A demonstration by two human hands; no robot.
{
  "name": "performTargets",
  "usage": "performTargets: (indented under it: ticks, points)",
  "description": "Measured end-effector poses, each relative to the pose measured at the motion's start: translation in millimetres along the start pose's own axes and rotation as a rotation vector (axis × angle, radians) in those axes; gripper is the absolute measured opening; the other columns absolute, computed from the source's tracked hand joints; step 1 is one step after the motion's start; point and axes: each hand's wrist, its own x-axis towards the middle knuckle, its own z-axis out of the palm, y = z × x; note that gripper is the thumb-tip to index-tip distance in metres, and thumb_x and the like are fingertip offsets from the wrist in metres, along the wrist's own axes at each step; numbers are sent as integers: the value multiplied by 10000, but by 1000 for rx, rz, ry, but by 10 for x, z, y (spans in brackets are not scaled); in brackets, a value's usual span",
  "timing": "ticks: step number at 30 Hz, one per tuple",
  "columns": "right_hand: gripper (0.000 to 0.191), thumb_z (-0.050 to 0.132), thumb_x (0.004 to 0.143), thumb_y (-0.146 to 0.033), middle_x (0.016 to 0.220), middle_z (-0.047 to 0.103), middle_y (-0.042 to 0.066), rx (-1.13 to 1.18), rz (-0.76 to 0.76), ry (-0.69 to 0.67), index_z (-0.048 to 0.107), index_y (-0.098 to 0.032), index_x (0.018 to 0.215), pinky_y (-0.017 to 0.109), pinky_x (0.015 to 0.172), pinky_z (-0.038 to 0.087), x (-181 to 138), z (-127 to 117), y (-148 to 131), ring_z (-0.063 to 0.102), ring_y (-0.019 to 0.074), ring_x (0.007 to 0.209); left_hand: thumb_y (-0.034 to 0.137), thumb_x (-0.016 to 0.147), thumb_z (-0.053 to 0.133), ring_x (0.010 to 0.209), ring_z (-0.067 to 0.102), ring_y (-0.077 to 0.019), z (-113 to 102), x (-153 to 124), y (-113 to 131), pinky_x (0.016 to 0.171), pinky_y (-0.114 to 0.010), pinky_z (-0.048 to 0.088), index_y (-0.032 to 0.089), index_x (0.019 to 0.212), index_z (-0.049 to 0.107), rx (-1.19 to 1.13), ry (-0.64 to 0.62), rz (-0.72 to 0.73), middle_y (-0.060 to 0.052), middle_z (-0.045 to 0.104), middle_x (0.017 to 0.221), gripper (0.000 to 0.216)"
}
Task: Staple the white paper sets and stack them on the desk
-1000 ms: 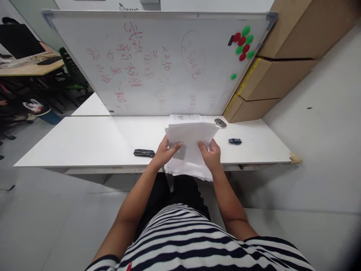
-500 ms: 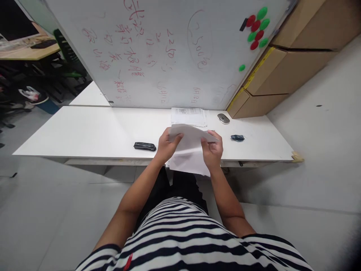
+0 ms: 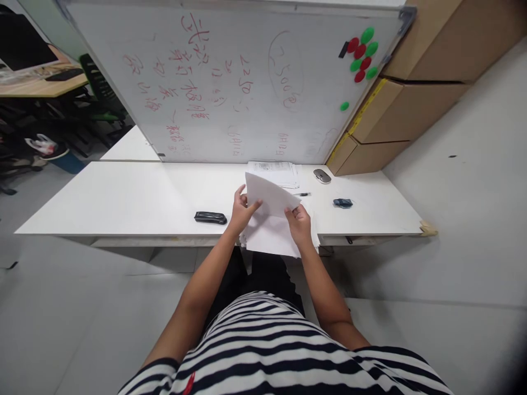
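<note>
Both my hands grip a white paper [image 3: 269, 193] held tilted up over a stack of white sheets [image 3: 269, 237]. My left hand [image 3: 244, 211] has its thumb on the front of the paper at its left edge, with some fingers raised behind. At the lower right edge, my right hand [image 3: 300, 224] pinches the paper between thumb and curled fingers. The stack lies at the desk's front edge and juts past it a little. Behind the paper are printed sheets [image 3: 275, 173] and a pen [image 3: 303, 194], partly hidden.
A black stapler [image 3: 210, 218] lies left of my hands on the white desk [image 3: 123, 203]. To the right are a computer mouse [image 3: 322, 176] and a small dark-blue item [image 3: 342, 203]. A whiteboard [image 3: 230, 82] stands behind, beside stacked cardboard boxes [image 3: 382, 115].
The paper has gone from bowed to straighter and more slanted. My right hand has moved left and slightly down, uncovering the pen and the stack's right side. The view has shifted slightly.
</note>
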Motion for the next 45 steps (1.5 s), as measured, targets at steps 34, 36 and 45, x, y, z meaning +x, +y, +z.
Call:
performTargets:
  ticks: [34, 36, 45]
  points:
    - [390, 697, 700, -428, 752, 707, 45, 58, 467, -198, 664, -154, 975, 283, 513, 466, -390, -89, -73, 587, 166, 573, 433, 951, 272, 1069, 549, -217, -1247, -133, -78, 965, -374, 364, 200, 1002, 638, 889, 180, 92, -84, 661, 1057, 437]
    - [382, 708, 690, -395, 739, 708, 43, 64, 526, -220, 667, -147, 977, 282, 524, 469, -427, -112, -83, 587, 161, 566, 418, 952, 251, 926, 592, -220, -1340, -65, -180, 886, -366, 385, 189, 826, 664, 1039, 75, 21, -89, 685, 866, 488]
    - [400, 686, 724, -384, 834, 715, 59, 78, 591, -334, 646, -138, 1037, 265, 538, 469, -518, 38, -126, 610, 161, 633, 429, 966, 132, 625, 565, -203, -1269, 46, -426, 700, -358, 327, 198, 528, 561, 1208, 280, -20, -75, 580, 550, 655]
